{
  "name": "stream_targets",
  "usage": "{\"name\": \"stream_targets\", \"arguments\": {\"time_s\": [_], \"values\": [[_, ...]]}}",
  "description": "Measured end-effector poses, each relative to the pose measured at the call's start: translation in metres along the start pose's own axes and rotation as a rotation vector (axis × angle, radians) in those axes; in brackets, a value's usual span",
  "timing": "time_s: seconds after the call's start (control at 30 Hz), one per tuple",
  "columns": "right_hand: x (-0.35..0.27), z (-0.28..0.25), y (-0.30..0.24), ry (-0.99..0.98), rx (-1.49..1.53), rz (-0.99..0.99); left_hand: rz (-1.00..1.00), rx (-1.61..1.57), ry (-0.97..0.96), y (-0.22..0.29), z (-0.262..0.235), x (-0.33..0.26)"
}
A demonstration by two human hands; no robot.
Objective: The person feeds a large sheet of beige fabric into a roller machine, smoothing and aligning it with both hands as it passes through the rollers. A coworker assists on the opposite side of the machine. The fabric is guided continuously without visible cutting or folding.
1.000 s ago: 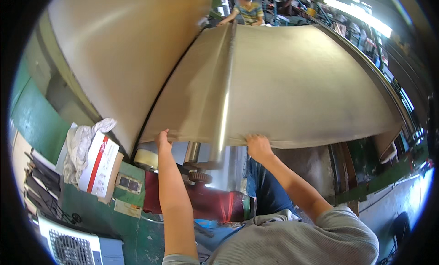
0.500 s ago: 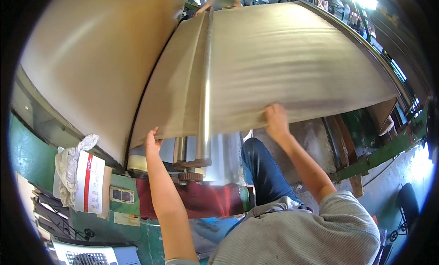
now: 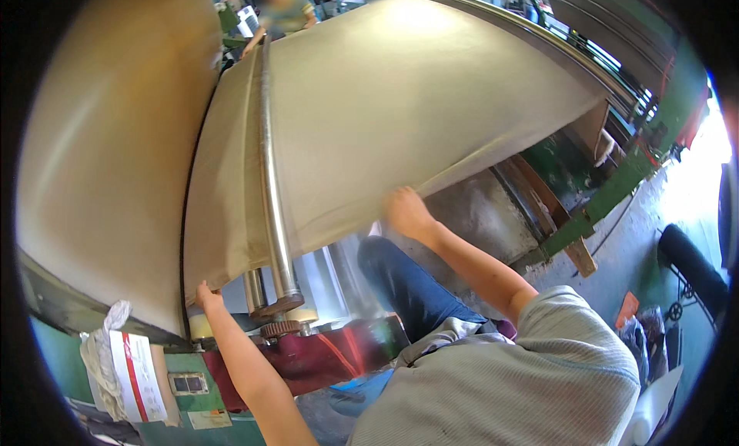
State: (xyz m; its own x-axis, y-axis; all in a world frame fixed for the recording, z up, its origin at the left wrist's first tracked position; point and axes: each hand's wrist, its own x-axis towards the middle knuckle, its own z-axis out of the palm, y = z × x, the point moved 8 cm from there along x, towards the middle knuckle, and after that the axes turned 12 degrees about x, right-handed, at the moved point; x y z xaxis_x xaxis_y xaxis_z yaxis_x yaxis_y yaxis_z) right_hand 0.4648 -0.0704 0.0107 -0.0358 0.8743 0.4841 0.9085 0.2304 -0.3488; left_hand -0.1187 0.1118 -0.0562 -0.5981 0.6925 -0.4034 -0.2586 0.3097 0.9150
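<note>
Head view, nearest first: the person's grey-shirted shoulder fills the lower edge and both bare forearms reach up to the near edge of a big tan sheet (image 3: 431, 107) fed through a rolling machine. The left hand (image 3: 206, 296) is clenched on the sheet's lower left corner, just beside the gear (image 3: 279, 328) and the ends of the steel rollers (image 3: 269, 184); the right hand (image 3: 406, 211) grips the same edge further right, fingers curled under it. The sheet lies draped over the rollers, arching away toward a second person (image 3: 283, 7) at the far end. Risks, as I judge them: the left hand sits close enough to the gear and roller nip that a slip or a sudden pull could draw fingers in. The bare edge could cut either palm if the sheet jerks. Uneven force from the 2 hands might skew the sheet on the rollers and crease it. The red machine base (image 3: 323, 361) and the knee beneath crowd the stance, so a stumble is possible. Far off, poor timing with the other person could whip the sheet.
</note>
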Motion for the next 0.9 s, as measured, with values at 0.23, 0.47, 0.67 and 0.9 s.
{"name": "stream_targets", "arguments": {"time_s": [0.23,0.47,0.67,0.9], "values": [[0.012,0.019,-0.042,0.012,0.097,-0.098,0.022,-0.008,-0.195,-0.006,0.01,0.036],[0.019,0.033,-0.073,0.031,0.121,-0.157,0.02,0.107,-0.213,-0.008,0.045,-0.008],[0.031,0.053,-0.113,0.048,0.119,-0.157,0.075,0.013,-0.262,0.003,0.017,0.012],[0.042,0.017,-0.032,0.082,-0.042,0.067,-0.025,-0.032,-0.062,0.0,0.002,-0.007]]}}
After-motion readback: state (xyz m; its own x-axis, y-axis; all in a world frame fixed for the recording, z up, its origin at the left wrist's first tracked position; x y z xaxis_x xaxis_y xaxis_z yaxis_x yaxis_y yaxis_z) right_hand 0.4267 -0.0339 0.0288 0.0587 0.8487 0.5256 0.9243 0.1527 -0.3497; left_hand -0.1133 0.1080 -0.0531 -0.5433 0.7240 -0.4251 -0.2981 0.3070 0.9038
